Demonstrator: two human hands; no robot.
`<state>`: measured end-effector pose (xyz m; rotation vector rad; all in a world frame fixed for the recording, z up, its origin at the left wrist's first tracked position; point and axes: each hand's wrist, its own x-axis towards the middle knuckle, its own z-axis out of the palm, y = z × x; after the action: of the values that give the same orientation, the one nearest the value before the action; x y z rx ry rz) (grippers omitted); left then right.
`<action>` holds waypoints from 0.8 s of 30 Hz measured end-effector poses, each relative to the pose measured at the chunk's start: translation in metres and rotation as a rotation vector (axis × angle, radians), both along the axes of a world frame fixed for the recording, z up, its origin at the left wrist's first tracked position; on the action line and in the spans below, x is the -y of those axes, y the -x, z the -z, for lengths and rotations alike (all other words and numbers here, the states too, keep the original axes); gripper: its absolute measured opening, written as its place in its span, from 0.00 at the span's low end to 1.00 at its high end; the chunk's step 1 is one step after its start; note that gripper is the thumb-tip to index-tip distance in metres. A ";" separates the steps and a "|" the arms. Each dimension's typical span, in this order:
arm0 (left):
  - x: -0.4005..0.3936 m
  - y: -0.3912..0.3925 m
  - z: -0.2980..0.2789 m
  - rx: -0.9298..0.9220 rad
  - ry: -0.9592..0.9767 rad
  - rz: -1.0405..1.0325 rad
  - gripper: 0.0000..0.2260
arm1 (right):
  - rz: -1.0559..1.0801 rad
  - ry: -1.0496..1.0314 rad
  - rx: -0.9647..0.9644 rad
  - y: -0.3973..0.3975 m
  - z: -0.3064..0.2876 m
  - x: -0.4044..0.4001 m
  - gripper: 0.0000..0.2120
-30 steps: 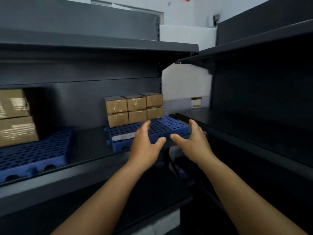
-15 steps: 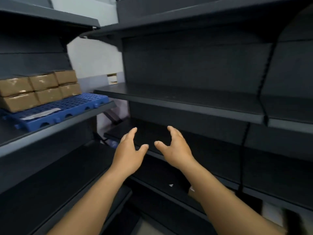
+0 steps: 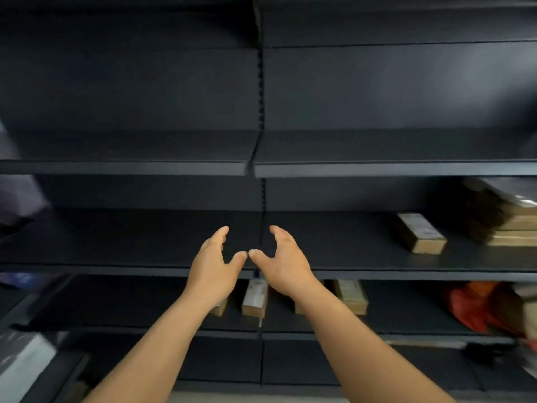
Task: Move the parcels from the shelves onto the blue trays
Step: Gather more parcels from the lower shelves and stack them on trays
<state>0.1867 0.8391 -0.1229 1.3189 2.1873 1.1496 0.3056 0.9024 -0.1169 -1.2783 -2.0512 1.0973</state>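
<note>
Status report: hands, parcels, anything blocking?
Left hand and right hand open, empty. Lone parcel on middle shelf, right. Nothing blocking it.

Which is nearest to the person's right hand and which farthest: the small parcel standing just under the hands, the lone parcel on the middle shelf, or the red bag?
From the right hand, in the head view:
1. The small parcel, on the lower shelf just below and left of the hand.
2. The lone parcel, on the middle shelf off to the right.
3. The red bag, far right on the lower shelf.
</note>
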 end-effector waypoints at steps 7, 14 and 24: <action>-0.081 -0.126 0.014 0.068 0.034 0.136 0.29 | 0.158 0.015 -0.003 -0.127 0.009 -0.064 0.32; -0.147 -0.221 0.029 0.153 0.066 0.245 0.29 | 0.293 0.005 -0.014 -0.226 0.018 -0.116 0.32; -0.250 -0.285 0.051 0.281 0.140 0.370 0.29 | 0.500 0.115 -0.041 -0.294 0.045 -0.195 0.35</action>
<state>0.4719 1.0890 -0.1741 1.3379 1.7030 0.9531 0.5997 1.0976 -0.1620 -1.6892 -1.5292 0.9994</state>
